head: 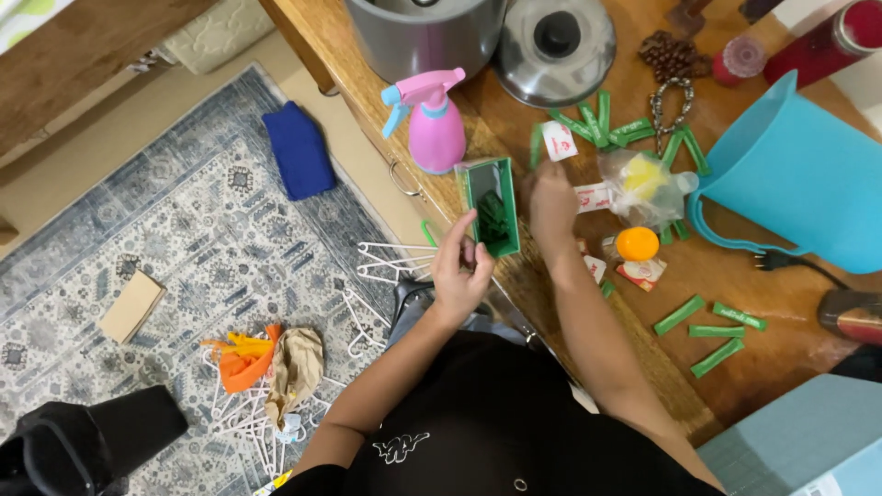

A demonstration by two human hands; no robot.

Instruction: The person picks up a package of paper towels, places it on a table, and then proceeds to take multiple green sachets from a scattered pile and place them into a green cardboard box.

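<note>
The person wears a black short-sleeved shirt. A small white logo sits near its left side. Both forearms are bare.

A wooden table with a warm brown, glossy top fills the right side, its edge running diagonally down the view. Left of it lies beige floor covered largely by a patterned grey-blue rug with pale ornament. A wooden furniture panel crosses the upper left corner, with a quilted cream cushion beside it. The light is even and soft, with faint sheen on the tabletop.
</note>
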